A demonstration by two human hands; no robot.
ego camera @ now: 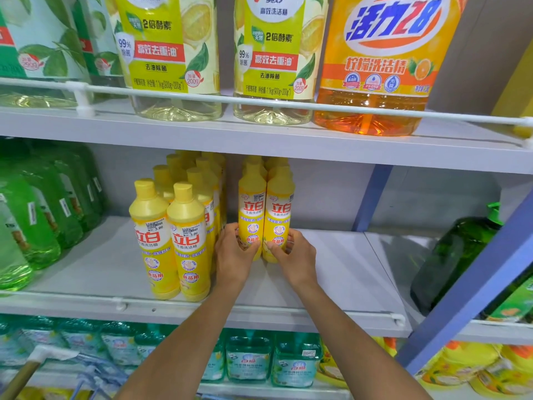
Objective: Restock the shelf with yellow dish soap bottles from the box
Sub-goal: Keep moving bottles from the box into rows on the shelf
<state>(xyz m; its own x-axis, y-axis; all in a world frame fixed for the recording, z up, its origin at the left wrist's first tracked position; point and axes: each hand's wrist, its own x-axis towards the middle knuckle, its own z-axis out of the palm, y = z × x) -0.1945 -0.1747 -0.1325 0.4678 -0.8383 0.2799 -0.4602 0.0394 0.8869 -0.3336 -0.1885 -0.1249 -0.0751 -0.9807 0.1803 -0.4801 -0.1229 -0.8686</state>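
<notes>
Now the left grip (234, 254) holds one upright yellow bottle (251, 207) on the shelf (349, 272), the right grip (294, 255) its neighbour (279, 207).

Brightness: the shelves (259, 140) are brightly and evenly lit from the front.
Shadows: soft shade is cast beneath the upper level; the bottom level is dimmer.
Glare: the orange bottle (372, 116) is lit through at its base and glows.
Distortion: straight edges are bowed near the borders.
Blur: the green bottles (31, 226) at the left edge are smeared.
</notes>
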